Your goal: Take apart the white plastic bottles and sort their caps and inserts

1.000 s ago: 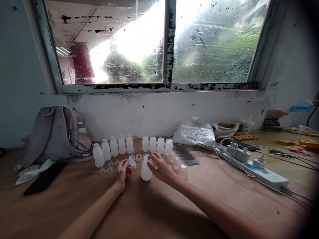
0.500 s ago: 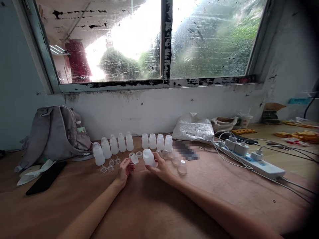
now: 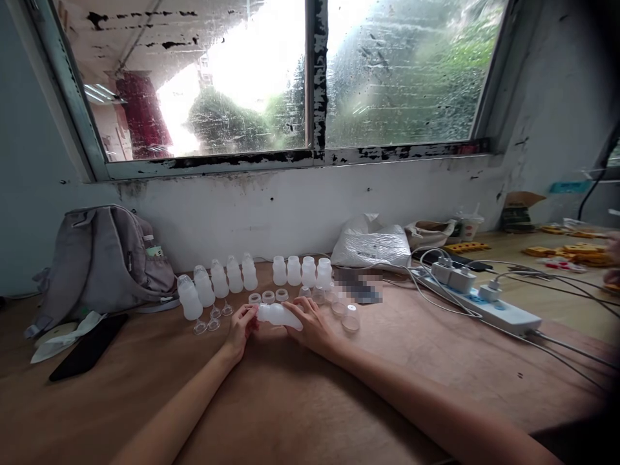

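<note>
Gripping the frosted bottle (image 3: 279, 315) near its base, the right hand (image 3: 312, 327) has its fingers curled over it, just below the centre of the frame! The bottle lies tipped nearly sideways, mouth end to the left, and there the left hand (image 3: 243, 328) pinches a small translucent piece (image 3: 262, 312) at the neck, its exact shape tough to make out. Right behind them, three pale rings (image 3: 268, 297) sit in a row. Out to the left, clear teats (image 3: 214, 324) rest in front of five topped bottles (image 3: 219, 279); behind the rings and to the right, four open-necked bottles (image 3: 309, 271) stand upright! Clear caps (image 3: 350, 320) lie right of the right hand, and a grey backpack (image 3: 104, 258) slumps at the far left.
</note>
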Tool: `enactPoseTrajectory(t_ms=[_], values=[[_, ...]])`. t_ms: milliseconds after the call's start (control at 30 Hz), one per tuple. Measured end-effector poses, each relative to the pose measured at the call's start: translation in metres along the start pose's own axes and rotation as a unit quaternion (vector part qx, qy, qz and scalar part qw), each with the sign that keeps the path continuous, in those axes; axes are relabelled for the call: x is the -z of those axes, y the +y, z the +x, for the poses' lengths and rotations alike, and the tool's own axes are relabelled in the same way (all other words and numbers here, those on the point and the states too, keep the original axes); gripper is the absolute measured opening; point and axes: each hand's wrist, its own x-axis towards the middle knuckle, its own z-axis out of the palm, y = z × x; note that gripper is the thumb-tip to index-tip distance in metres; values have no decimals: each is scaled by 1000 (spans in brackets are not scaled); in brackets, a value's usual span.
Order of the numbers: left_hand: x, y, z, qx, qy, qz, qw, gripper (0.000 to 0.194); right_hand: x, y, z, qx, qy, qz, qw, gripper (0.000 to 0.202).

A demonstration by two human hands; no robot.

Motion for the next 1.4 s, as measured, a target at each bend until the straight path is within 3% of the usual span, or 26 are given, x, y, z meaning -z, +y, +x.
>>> enactPoseTrajectory(t_ms=[433, 667, 867, 1000, 1167, 1400], values=[[1, 0, -1, -18, -6, 25, 1000, 29, 1, -2, 1, -25, -15, 10, 1000, 44], [0, 0, 2, -40, 17, -2, 999, 28, 1, -2, 0, -25, -23, 0, 999, 43], [-2, -1, 2, -38, 2, -39, 998, 26, 1, -2, 1, -33, -25, -1, 999, 44], [-3, -4, 3, -18, 37, 2, 999, 30, 1, -2, 0, -31, -25, -3, 999, 45], [-4, -2, 1, -45, 16, -9, 999, 31, -1, -1, 0, -35, -27, -6, 999, 44], [-2, -9, 5, -48, 49, 42, 997, 36, -1, -1, 0, -37, -29, -11, 999, 44]])
